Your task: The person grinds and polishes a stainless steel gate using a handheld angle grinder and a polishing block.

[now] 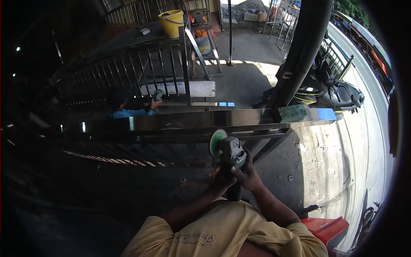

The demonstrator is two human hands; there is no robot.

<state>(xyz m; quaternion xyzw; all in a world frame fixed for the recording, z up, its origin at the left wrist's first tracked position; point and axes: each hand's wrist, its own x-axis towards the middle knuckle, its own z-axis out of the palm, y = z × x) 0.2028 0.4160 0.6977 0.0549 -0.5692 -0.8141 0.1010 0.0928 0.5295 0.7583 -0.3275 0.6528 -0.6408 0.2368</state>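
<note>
An angle grinder (pixel 233 150) with a green disc (pixel 217 142) is gripped in both of my hands, close in front of my body. My left hand (pixel 223 179) is wrapped round its body, partly in shadow. On the other side my right hand (pixel 248 173) closes round the grinder, thumb toward the left hand. The disc stands at the near side of a long, shiny metal beam (pixel 239 118); whether it touches cannot be told. A green patch (pixel 292 113) lies on the beam's right part.
Across the beam, a co-worker's hand (pixel 156 104) holds another grinder (pixel 159 95) by a barred metal frame (pixel 187 64). A yellow bucket (pixel 171 23) stands behind. A dark post (pixel 299 55) and motorcycle (pixel 329 92) are at right; a red object (pixel 327 231) is beside me.
</note>
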